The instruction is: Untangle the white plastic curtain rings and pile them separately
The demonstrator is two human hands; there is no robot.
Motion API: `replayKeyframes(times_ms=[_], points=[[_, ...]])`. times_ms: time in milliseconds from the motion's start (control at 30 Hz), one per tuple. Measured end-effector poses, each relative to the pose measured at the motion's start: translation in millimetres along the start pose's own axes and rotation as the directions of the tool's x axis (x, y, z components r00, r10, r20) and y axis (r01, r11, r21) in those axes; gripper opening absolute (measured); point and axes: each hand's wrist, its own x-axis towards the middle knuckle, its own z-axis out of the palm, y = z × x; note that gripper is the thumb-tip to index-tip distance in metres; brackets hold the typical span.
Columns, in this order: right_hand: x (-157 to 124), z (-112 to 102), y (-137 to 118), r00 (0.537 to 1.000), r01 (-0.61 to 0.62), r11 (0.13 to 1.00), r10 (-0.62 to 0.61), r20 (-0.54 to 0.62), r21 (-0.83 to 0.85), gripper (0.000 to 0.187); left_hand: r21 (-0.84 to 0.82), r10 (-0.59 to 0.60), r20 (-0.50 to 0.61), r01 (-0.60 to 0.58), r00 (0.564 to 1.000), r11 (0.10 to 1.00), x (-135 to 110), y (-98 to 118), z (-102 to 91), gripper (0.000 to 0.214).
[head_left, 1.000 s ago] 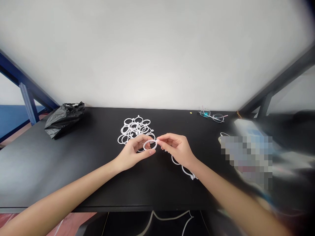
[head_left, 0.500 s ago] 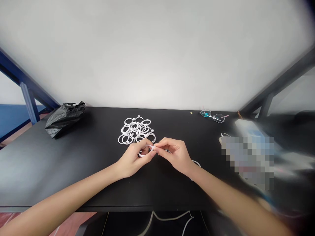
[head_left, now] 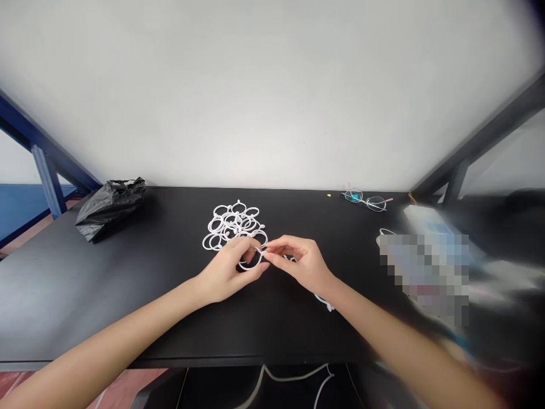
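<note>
My left hand is closed on a white curtain ring, its thumb and fingers around the ring's edge. From the other side, my right hand pinches the same ring at its small knob, so the fingertips of both hands nearly meet. Just beyond the hands lies a loose pile of white curtain rings, several of them overlapping, with small knobs on their rims. Part of another white ring shows beside my right wrist. Some white bits under my right palm are mostly hidden.
A crumpled black plastic bag lies at the table's left. Eyeglasses rest near the wall, at the back right of the black table. Blurred and pixelated items occupy the right side. A white cable hangs below the front edge.
The held ring has tilted a little between the fingers, and both hands have shifted slightly. More of the ring by my right wrist, with its knob, shows now. The view has moved slightly.
</note>
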Motion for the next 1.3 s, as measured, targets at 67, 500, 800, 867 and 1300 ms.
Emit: replayKeyframes(times_ms=[67,500,800,867,1300], points=[[2,-8,-2,0.999,0.017,0.996,-0.020,-0.034,-0.093,0.019,0.236,0.122,-0.060,-0.104,0.991,0.966,2,-9,-2.3,0.021],[7,-27,8,0.986,-0.054,0.723,0.145,0.076,-0.689,0.014,0.472,0.125,-0.056,-0.084,0.991,0.878,6,-36,-2.8,0.035],[9,-31,12,0.990,-0.058,0.640,0.133,0.037,-0.766,0.007,0.444,0.134,-0.059,-0.094,0.989,0.891,6,-34,-2.5,0.032],[9,-31,12,0.991,-0.055,0.645,0.128,0.037,-0.762,0.010,0.439,0.151,-0.063,-0.109,0.986,0.892,6,-31,-2.5,0.031],[9,-24,3,0.988,0.110,0.901,-0.145,-0.052,-0.419,0.016,0.256,0.204,-0.066,-0.181,0.977,0.950,2,-14,-1.5,0.027]])
